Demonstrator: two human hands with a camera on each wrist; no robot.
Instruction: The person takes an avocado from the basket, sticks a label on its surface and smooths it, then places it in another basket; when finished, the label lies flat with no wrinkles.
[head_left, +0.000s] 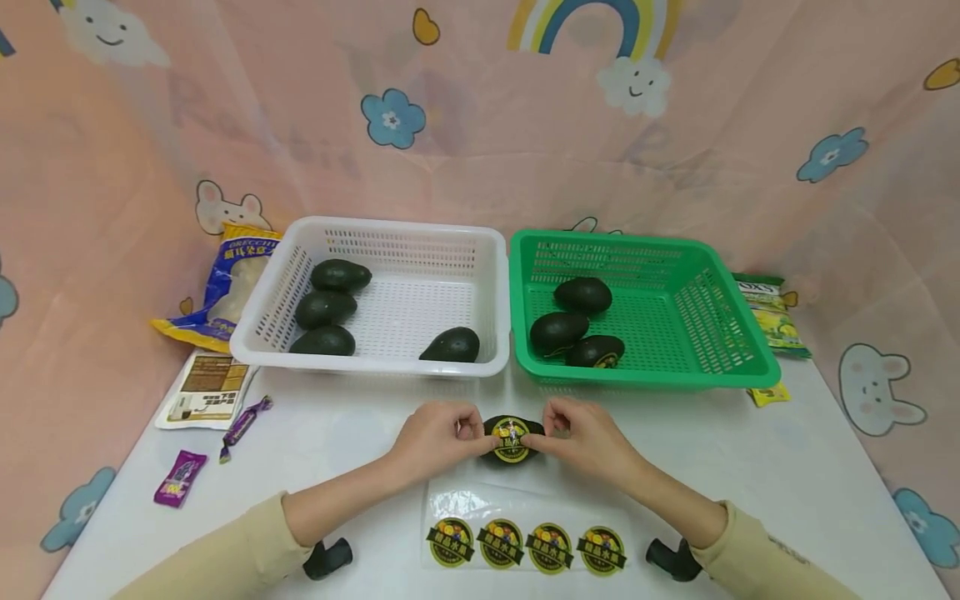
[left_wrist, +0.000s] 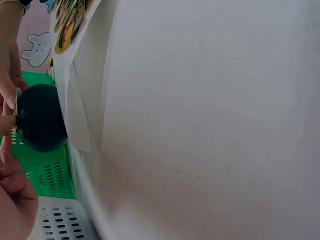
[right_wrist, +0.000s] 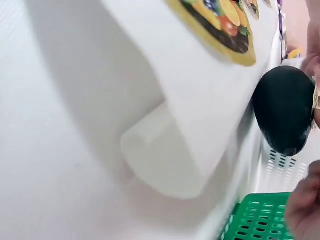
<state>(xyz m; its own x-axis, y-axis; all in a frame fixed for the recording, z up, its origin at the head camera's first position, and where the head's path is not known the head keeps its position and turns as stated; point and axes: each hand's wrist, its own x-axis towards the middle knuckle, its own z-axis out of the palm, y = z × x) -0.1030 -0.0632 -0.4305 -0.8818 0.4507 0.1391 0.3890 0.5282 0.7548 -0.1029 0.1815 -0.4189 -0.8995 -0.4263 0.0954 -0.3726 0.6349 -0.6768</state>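
Note:
A dark avocado [head_left: 492, 427] lies on the white table, with a round black-and-gold sticker [head_left: 511, 440] on its upper side. My left hand [head_left: 441, 437] is at its left end, thumb stretched out and pressing the sticker's left edge. From the other side, the thumb of my right hand [head_left: 588, 437] presses the sticker's right edge. The other fingers of both hands bend back beside the fruit. In the right wrist view the avocado [right_wrist: 284, 107] shows its smooth dark side, and the left wrist view shows its rounded end [left_wrist: 42, 120].
A clear sheet [head_left: 525, 502] with several more stickers lies in front. Behind stand a white basket [head_left: 375, 364] and a green basket [head_left: 645, 379], both holding avocados. Snack bags [head_left: 232, 283] and wrapped candies [head_left: 180, 478] lie at left; another snack bag [head_left: 776, 325] is at right.

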